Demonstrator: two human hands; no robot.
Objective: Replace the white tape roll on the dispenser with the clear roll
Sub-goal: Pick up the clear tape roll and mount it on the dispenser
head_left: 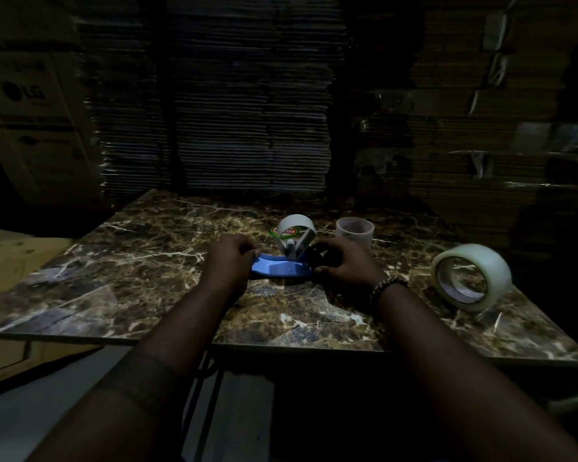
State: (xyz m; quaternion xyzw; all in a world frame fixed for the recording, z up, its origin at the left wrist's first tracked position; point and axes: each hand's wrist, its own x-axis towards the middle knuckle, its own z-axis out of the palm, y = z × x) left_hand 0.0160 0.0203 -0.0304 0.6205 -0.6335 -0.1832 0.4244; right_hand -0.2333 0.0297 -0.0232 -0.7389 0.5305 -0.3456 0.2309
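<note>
White tape roll (296, 226), a pale ring with a colourful printed core label, is sitting upright on the blue plastic handheld dispenser (281, 270), which is lying on the brown marbled stone tabletop (154, 261) between the two hands. The left hand (232, 253) is curling closed around the near-left end of the blue body, fingers folded and pinching its edge. The right hand (346, 261) is cupping the dark right end of the dispenser, fingers bent over it; the light is too dim to tell exactly what the fingertips are touching there. A beaded bracelet (389, 285) is circling that wrist.

The clear tape roll (471, 276), a large translucent ring, is resting tilted on the table well to the right, apart from both hands. A smaller clear roll or empty core (353, 231) is standing just behind the right hand; which of the two is meant for loading cannot be told.

The step in hand appears to be steadying the dispenser so the white roll can come off. Doing it well probably means the left hand is holding the body firmly down while the right is moving up to grip the roll by its outer rim, pulling it sideways off the hub rather than upward. Fingers are best kept away from the cutting end, whose position is hidden in the shadow. Any loose tape tail should be freed first so it is not dragging the dispenser along.
</note>
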